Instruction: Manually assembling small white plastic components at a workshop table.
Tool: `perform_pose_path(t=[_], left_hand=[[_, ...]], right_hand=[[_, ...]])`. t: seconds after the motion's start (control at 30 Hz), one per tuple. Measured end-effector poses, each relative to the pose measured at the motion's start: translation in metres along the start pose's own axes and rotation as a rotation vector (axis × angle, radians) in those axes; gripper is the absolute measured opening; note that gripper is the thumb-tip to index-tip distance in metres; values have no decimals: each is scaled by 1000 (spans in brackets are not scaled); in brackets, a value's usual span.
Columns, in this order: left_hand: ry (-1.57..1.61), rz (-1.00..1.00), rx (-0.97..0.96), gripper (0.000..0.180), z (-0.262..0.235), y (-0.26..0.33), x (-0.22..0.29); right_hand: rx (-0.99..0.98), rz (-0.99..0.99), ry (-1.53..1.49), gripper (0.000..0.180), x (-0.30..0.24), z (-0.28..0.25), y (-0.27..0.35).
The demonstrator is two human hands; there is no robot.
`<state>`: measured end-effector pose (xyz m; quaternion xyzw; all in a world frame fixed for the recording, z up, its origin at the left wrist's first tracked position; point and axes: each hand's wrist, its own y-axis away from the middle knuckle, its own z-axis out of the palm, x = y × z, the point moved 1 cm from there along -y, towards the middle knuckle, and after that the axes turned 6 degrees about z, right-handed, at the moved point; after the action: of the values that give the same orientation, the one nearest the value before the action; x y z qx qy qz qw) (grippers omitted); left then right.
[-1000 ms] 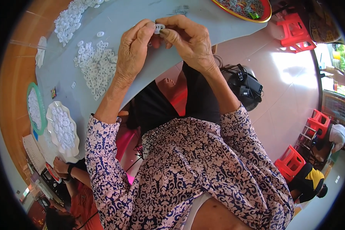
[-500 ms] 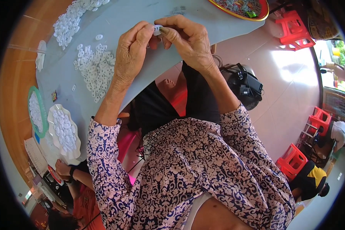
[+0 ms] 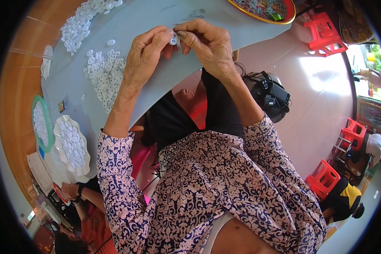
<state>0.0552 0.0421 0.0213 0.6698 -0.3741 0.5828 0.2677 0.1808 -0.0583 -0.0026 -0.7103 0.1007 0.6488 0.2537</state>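
Above the grey table (image 3: 156, 95), my left hand (image 3: 144, 55) pinches a small white plastic piece with round holes (image 3: 173, 40) between thumb and fingers. My right hand (image 3: 209, 48) is closed in a pinch just beside that piece, its thumb tip almost touching it. Whatever sits between the right fingertips is too small to make out. A pile of similar white pieces (image 3: 106, 78) lies to the left of my left hand, with a bigger pile (image 3: 76, 31) farther off. Thin metal bits (image 3: 197, 14) lie on the table beyond my hands.
At the far right edge stands a red-rimmed tray (image 3: 293, 16) of small metal parts. A scalloped white dish (image 3: 87, 158) and a green basket (image 3: 50, 127), both full of white pieces, stand at left near another person's hand (image 3: 70, 190). Red stools (image 3: 324, 34) stand at right.
The white piece has turned and sits slightly lower at my left fingertips. My right fingertips have drawn a little away from it. Both forearms have barely moved.
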Motion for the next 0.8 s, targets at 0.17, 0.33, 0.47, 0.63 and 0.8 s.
perform_pose_path(t=[0.17,0.33,0.47,0.63,0.8], left_hand=[[22,62,1,35,0,0,-6],[18,92,50,34,0,1,-4],[-47,105,94,35,2,2,-3],[-75,125,71,38,0,2,-1],[-41,60,23,37,-2,3,2]], right_hand=[[2,17,1,13,-2,0,0],[-11,38,-58,17,-1,1,2],[-59,25,-8,24,2,1,4],[30,-62,32,27,6,4,4],[50,-77,29,23,4,4,6]])
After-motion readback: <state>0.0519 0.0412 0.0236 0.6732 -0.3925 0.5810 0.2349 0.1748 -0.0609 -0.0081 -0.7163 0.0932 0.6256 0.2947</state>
